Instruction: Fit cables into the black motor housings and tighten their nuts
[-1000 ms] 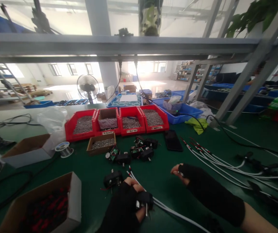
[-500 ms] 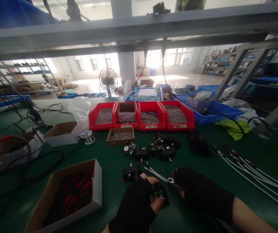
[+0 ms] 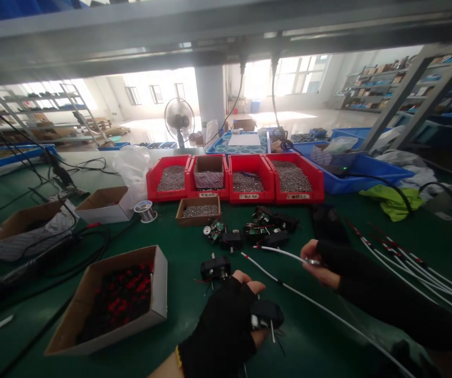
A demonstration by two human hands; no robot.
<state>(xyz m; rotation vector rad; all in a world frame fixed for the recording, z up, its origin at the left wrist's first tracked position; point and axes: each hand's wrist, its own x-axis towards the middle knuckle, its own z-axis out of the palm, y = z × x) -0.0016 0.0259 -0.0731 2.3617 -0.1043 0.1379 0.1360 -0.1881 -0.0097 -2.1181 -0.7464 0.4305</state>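
Observation:
My left hand, in a black fingerless glove, is closed around a small black housing. A short white piece and thin wires stick out from its lower side. To the right, my right hand pinches a white cable whose red-marked end points left. A shiny metal piece shows at those fingers, too little of it to name. A second white cable runs across the table beneath that hand. Just beyond my left hand lies another black housing, with a metal shaft and wires.
Several black housings with circuit boards lie mid-table. Behind them stand red bins and a small carton of metal parts. A carton of red and black parts is at left, a solder spool beyond it. White cables lie right.
My right hand has moved up and to the right, away from my left hand, drawing one white cable with it. The housing in my left hand has turned, and the view has shifted slightly.

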